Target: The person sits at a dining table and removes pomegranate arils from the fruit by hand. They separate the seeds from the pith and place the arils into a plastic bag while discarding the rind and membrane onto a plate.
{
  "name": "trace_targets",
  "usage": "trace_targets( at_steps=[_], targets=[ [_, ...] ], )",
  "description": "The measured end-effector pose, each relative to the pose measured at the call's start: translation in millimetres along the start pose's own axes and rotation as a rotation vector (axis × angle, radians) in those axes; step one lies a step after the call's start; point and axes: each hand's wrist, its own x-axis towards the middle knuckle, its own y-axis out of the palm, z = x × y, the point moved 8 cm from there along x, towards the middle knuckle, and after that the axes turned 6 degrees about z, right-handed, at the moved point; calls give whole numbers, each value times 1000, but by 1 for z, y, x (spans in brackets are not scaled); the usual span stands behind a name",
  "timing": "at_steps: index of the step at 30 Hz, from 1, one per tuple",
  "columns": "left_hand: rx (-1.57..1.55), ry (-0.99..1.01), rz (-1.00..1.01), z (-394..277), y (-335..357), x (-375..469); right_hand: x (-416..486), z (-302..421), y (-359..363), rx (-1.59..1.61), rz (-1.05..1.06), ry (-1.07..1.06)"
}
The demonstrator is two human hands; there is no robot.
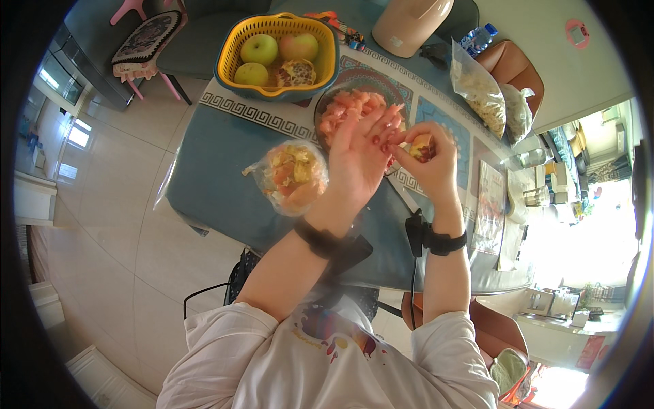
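Note:
Palm up, my left hand [360,158] is spread with several red pomegranate seeds [376,139] on its palm and fingers. My right hand [429,158] grips a piece of pomegranate [422,147], its thumb and forefinger meeting at the left fingers. Behind and partly under the left hand is a bowl of peeled pink citrus pulp [352,105], likely grapefruit or pomelo. Left of my left wrist lies a clear plastic bag of fruit peels [294,176]. A yellow basket [225,64] in a blue outer one holds green apples [259,49] and an opened pomegranate [296,74].
The table [219,153] has a patterned runner [260,120]. At the back stand a beige pitcher or kettle [409,23] and a plastic water bottle [477,38]. Filled plastic bags [480,94], glasses [536,197] and printed papers [489,204] are to the right. Cables hang from both wrist straps.

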Motion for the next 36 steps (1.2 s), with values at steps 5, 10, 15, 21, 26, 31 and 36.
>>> trace_targets(
  at_steps=[5, 10, 15, 21, 26, 31, 36],
  targets=[
    [-7, -4, 17, 2, -3, 1, -2, 1, 4, -8, 66, 56],
    [34, 3, 41, 3, -1, 0, -1, 5, 6, -66, 67, 10],
    [83, 14, 30, 1, -3, 0, -2, 6, 6, -66, -19, -61],
    [134, 14, 50, -2, -5, 2, -4, -11, -4, -69, -81, 113],
    [160, 10, 87, -1, 1, 1, -3, 9, -2, -177, -62, -89],
    [134, -10, 80, 1, 6, -2, -2, 12, 2, -178, -51, -80],
    [121, 24, 67, 1, 5, -1, -1, 20, 4, -268, -9, -201]
  ],
)
